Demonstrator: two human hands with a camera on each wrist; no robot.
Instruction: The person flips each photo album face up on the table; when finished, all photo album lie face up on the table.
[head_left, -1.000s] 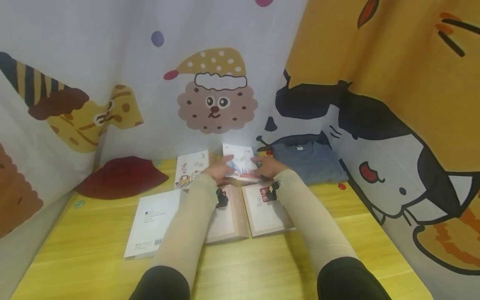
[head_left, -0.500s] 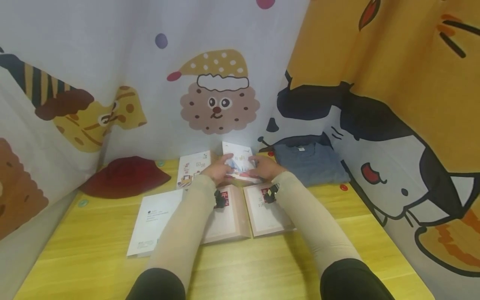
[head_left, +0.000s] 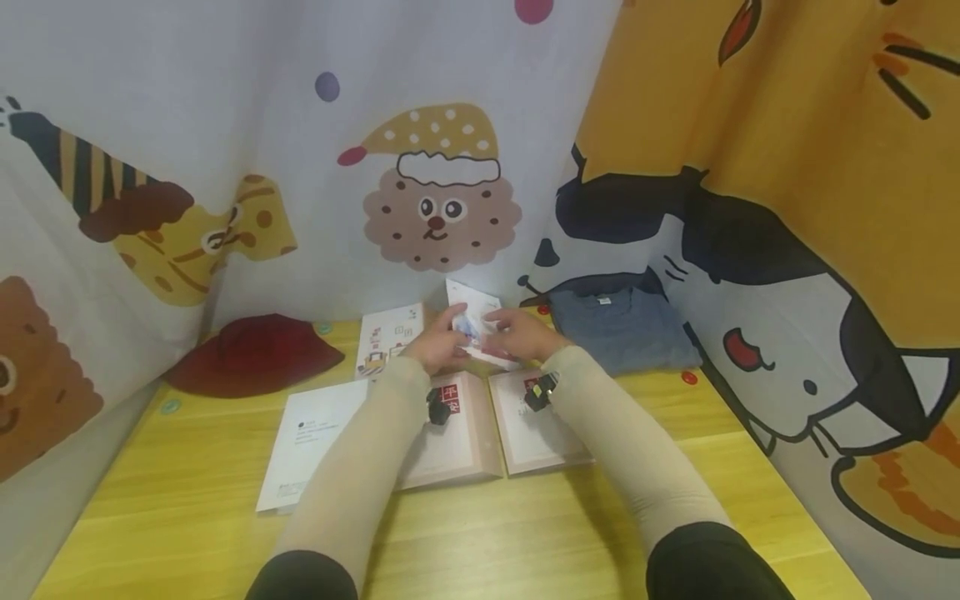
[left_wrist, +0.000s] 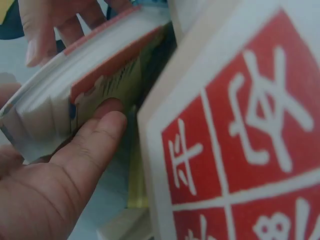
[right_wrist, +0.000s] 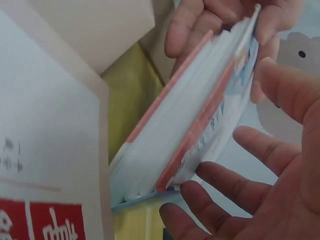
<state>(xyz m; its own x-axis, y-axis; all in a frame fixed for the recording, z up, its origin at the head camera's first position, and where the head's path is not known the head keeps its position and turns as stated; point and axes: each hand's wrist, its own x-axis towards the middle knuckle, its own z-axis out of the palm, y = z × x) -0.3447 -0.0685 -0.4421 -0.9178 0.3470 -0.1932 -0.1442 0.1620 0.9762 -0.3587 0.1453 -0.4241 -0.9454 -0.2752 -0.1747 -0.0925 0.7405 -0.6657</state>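
Near the white curtain [head_left: 255, 92], your left hand [head_left: 437, 342] grips a white, red-trimmed book's edge [head_left: 473, 317]; your straight-fingered right hand [head_left: 529, 334] touches it.

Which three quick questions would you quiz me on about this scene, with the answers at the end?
1. Which hand grips the book between thumb and fingers?
2. What lies just to the right of the right hand? A) a mug; B) a folded shirt; C) a lamp
3. True or false: the red hat lies on top of the folded shirt.

Key: 1. The left hand. 2. B. 3. False; the red hat lies at the table's far left.
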